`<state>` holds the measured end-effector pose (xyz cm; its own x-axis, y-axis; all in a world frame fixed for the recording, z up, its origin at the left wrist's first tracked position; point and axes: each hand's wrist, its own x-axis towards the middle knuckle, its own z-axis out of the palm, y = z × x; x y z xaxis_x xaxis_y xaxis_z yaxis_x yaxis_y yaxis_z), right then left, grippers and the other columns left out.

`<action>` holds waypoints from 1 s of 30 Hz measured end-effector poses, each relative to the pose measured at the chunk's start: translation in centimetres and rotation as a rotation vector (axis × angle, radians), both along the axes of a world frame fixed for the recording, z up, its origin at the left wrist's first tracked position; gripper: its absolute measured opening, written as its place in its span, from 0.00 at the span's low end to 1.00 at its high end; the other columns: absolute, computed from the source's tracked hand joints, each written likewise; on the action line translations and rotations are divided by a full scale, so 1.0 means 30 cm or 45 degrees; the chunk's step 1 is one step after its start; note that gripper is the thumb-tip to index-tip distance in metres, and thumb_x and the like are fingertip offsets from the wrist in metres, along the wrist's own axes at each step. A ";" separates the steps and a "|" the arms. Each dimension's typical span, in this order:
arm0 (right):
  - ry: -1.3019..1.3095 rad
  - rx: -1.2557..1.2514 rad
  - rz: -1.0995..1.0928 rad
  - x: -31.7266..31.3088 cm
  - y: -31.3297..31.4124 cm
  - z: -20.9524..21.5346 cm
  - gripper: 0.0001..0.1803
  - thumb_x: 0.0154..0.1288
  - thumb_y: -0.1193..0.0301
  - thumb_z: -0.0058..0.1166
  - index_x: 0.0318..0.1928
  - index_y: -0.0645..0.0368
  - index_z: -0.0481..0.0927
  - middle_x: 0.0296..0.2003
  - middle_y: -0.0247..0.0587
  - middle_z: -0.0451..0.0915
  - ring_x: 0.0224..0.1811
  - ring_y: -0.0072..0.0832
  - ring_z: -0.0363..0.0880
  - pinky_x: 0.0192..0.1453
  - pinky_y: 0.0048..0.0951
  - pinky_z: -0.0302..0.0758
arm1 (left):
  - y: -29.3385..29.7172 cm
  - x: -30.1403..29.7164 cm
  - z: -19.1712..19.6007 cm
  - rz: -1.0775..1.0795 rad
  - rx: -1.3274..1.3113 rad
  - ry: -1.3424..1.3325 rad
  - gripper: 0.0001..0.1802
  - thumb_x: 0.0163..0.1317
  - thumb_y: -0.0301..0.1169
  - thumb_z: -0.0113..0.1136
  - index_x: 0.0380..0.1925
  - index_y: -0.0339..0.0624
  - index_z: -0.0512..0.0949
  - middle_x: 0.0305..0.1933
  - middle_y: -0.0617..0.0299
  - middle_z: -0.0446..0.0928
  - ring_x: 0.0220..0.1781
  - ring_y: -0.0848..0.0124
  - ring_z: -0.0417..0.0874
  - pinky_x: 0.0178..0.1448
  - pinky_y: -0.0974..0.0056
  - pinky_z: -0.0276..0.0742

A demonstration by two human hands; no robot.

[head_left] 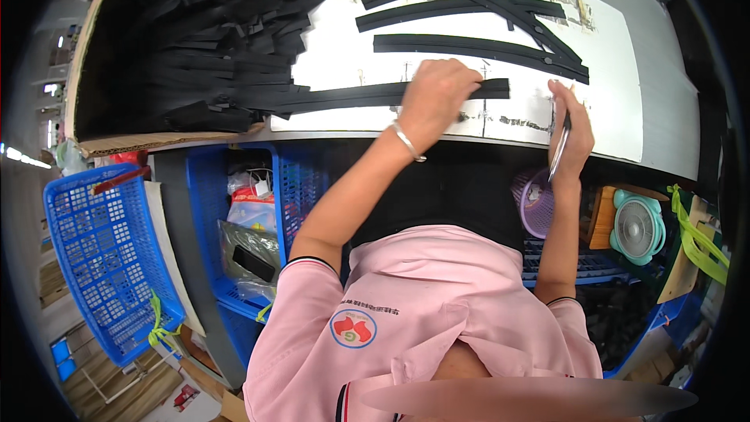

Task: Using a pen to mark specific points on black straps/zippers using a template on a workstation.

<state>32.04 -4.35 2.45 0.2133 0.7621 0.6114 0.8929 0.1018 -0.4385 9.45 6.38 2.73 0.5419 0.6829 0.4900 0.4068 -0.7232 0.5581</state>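
My left hand, a bangle on its wrist, is closed at a long black fabric strip lying near the table's front edge. Its fingers curl over the strip, and the hand hides part of it. The strip's right end sticks out past my fingers, while its left end reaches to a heap of similar strips. In my right hand, to the right of that strip's end, is a slim silver-and-black pen. Beyond my hands, several more black strips with a line along their middle lie on a marked white sheet, some crossing others.
A cardboard box full of black strips stands at the left of the table. Below the table edge are blue baskets, a purple basket and a small turquoise fan. A dark phone-like object lies on bagged items.
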 end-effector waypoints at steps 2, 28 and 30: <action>-0.078 0.025 0.065 -0.065 -0.047 -0.004 0.21 0.62 0.85 0.62 0.55 0.58 0.85 0.46 0.43 0.88 0.51 0.37 0.87 0.54 0.36 0.80 | -0.037 0.084 -0.015 -0.038 -0.003 -0.055 0.06 0.61 0.27 0.69 0.38 0.43 0.87 0.37 0.60 0.84 0.41 0.59 0.84 0.50 0.57 0.74; -0.374 -0.117 -0.173 0.077 -0.197 -0.096 0.26 0.68 0.80 0.63 0.65 0.52 0.78 0.57 0.32 0.87 0.64 0.32 0.83 0.78 0.49 0.58 | -0.253 -0.297 -0.043 0.499 -0.106 0.484 0.38 0.67 0.50 0.67 0.75 0.54 0.70 0.79 0.61 0.67 0.84 0.56 0.58 0.82 0.32 0.25; -0.389 -0.106 -0.164 0.076 -0.195 -0.077 0.25 0.68 0.81 0.62 0.64 0.53 0.79 0.56 0.32 0.87 0.62 0.31 0.83 0.78 0.49 0.59 | -0.251 -0.300 -0.049 0.505 -0.077 0.481 0.38 0.66 0.50 0.68 0.74 0.54 0.70 0.78 0.61 0.68 0.83 0.56 0.59 0.82 0.33 0.27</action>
